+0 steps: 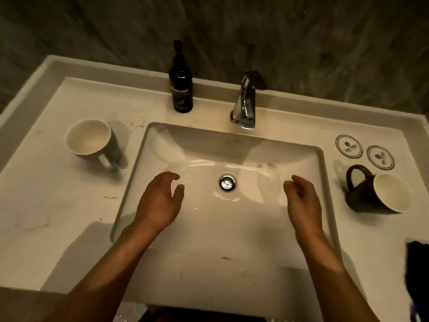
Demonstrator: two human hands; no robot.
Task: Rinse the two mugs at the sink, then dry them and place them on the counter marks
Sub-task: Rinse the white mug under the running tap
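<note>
Empty and loosely spread, my left hand point(160, 201) and right hand point(301, 201) hover over the white rectangular sink basin point(162, 140), so I judge nothing rinsed: grey mug point(92, 141) sits left of it, black mug point(376, 194) right, beside two unoccupied round counter marks point(349, 145).

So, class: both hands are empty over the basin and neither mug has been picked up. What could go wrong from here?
1. The right mug sits close to the two round counter marks; drips could perhaps wet them.
2. The left mug and the soap bottle stand near the sink edge; a reaching left hand might knock one over.
3. Wet mugs may slip from the right hand.
</note>
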